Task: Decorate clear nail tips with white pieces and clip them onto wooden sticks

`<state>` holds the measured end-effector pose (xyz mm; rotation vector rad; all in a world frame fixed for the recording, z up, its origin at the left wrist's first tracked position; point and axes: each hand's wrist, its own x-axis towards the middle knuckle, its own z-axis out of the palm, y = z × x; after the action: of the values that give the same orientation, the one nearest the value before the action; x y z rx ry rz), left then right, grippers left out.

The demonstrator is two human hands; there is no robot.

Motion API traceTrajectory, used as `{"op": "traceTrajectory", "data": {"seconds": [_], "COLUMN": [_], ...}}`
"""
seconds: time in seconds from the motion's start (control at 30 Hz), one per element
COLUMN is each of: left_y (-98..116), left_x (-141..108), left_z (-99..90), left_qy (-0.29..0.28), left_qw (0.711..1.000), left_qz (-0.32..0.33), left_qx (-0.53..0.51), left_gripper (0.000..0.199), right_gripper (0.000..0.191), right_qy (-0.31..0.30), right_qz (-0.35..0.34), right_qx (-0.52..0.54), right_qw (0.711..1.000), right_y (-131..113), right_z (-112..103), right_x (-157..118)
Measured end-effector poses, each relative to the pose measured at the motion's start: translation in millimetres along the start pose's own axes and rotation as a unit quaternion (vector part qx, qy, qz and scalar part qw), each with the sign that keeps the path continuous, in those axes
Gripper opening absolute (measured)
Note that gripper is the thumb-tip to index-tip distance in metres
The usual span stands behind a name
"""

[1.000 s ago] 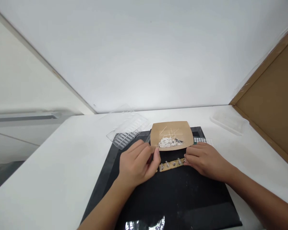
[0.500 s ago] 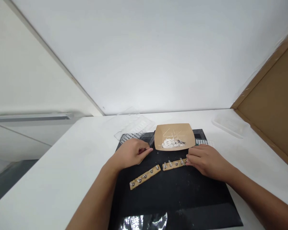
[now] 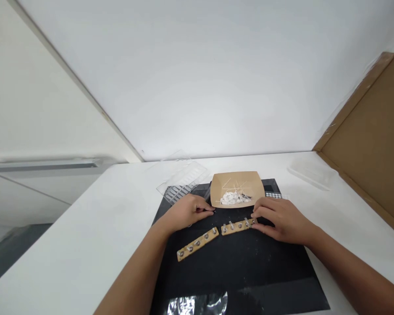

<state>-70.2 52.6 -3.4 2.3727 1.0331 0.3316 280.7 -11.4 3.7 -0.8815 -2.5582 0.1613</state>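
Right hand: fingers around end of right strip, thumb below, index above; whether pinching, cannot tell. Left hand: thumb and index tips nearly together, just below paper tray; grip unclear. Left strip lay slanted nearby, apart from fingers. Both strips on black mat, mat on white worktop.

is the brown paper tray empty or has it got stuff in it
Not empty: the brown paper tray holds a heap of white bits and a few thin sticks, with bare tray around them.
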Motion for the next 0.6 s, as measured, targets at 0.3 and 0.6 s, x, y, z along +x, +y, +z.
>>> {"op": "traceTrajectory", "data": {"seconds": [0.3,0.6], "left_y": [1,12], "left_x": [3,4], "left_z": [5.2,9.2], "left_qy": [0.008,0.047], "left_qw": [0.999,0.997], "left_qz": [-0.032,-0.021], "left_qx": [-0.02,0.061], "left_gripper": [0.022,0.025], "right_gripper": [0.008,0.007], "right_qy": [0.036,0.055], "right_qz": [0.026,0.01], "right_qx": [0.005,0.022], "right_qw": [0.999,0.998], "right_y": [3,2], "right_z": [-1,2], "right_x": [0,-1]}}
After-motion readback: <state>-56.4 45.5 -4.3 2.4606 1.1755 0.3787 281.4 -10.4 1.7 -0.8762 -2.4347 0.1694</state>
